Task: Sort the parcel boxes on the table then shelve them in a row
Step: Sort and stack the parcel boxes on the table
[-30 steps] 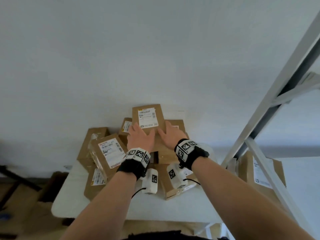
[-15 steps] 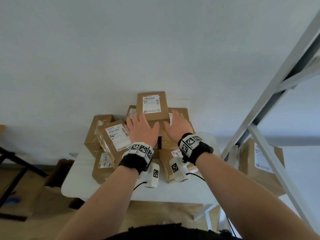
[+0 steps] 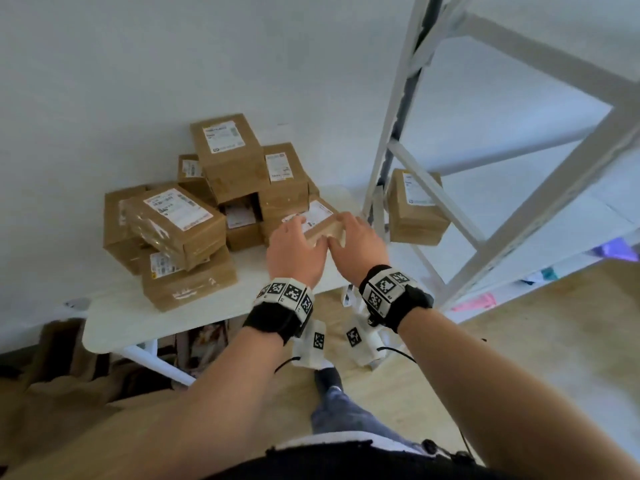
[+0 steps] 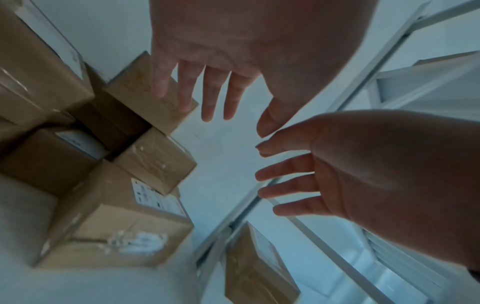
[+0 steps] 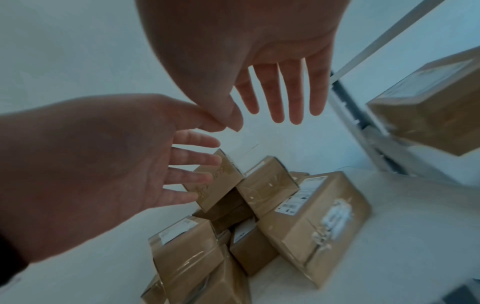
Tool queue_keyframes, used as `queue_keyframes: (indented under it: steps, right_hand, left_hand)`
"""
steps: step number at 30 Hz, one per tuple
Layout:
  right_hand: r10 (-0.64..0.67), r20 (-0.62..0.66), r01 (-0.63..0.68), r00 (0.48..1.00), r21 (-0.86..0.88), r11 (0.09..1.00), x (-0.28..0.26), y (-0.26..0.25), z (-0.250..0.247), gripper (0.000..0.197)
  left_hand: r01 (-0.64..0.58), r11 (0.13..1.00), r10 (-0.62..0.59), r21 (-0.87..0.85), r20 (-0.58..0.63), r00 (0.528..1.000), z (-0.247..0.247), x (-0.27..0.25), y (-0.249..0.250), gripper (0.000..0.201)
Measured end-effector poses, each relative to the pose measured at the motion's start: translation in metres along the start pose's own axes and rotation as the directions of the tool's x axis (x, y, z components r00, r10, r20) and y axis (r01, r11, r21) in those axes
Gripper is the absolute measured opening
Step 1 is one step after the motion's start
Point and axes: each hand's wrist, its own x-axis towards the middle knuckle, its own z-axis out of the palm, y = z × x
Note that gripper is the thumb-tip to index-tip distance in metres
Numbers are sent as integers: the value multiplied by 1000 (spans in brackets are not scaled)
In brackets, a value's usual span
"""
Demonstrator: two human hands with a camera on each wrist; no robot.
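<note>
Key relation: the flat brown cardboard parcel box with a white label point(image 3: 320, 221) lies straight ahead of and just below both hands, at the near right edge of the pile; its long axis looks to run away from the person toward the wall, so a two-sided grip seems natural.
Left hand point(image 3: 296, 252): fingers straight and spread, holding nothing, over the box's left side.
Right hand point(image 3: 358, 242): likewise spread and empty, on its right side, slightly nearer the shelf.
Contact: cannot tell whether fingertips touch the cardboard.
Other parcels: heap of brown taped boxes point(image 3: 173, 223), untidily stacked.
Surface: white table point(image 3: 114, 327) against a plain pale wall.
Room: white metal shelf frame point(image 3: 388, 126) to the right, one brown box point(image 3: 415, 206) already on it.
</note>
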Motion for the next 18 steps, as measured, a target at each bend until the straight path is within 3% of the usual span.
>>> queue_keyframes:
  steps: [8,18]
  right_hand:
    - [184,-231,-176,955,54,983,-82,57,-44,36]
    - [386,-448,-384,806,100,918,-137,138,-111,33]
  left_hand:
    - [-186,979,197,-88,133,971,34,-72,50,46]
    - [-407,888,451,-214,229,863,78,-126,125,44]
